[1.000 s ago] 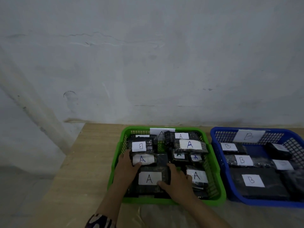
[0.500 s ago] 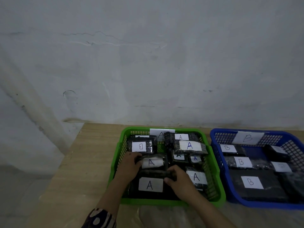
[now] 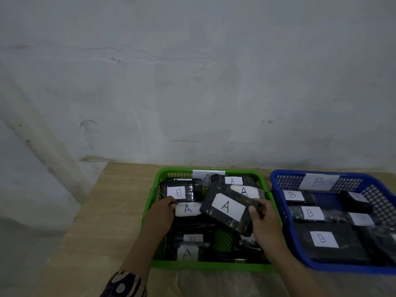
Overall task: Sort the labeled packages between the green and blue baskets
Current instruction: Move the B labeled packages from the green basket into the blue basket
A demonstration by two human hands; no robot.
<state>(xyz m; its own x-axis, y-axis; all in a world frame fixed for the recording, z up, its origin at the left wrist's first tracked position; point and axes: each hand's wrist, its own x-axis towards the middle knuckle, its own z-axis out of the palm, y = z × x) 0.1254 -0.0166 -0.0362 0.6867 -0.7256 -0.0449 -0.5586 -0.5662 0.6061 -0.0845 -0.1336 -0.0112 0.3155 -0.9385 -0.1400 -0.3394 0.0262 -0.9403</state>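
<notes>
Packages crowd your green basket [image 3: 265, 190], most labeled A, with one B-labeled package [image 3: 182, 192] at its far left and the blue basket [image 3: 278, 181] of B packages just beside it on the surface [image 3: 120, 200]. Your right hand [image 3: 264, 221] grips a tilted A-labeled package [image 3: 228, 207] above the pile, while your left hand [image 3: 160, 213] curls on another A package [image 3: 188, 209].

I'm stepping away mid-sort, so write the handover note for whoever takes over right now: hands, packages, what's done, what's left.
Right hand grips the big A package, lifted and tilted over the green basket.
Left hand is in the green basket, fingers curled at the left end of another A package.
Done: the blue basket, tagged B, shows only B labels where they can be read.
Left: a B package lies at the back left of the green basket, tagged A, and a half-hidden label near the front, uncovered by the lift, may be another B. Move those to blue; set the A package back down.
</notes>
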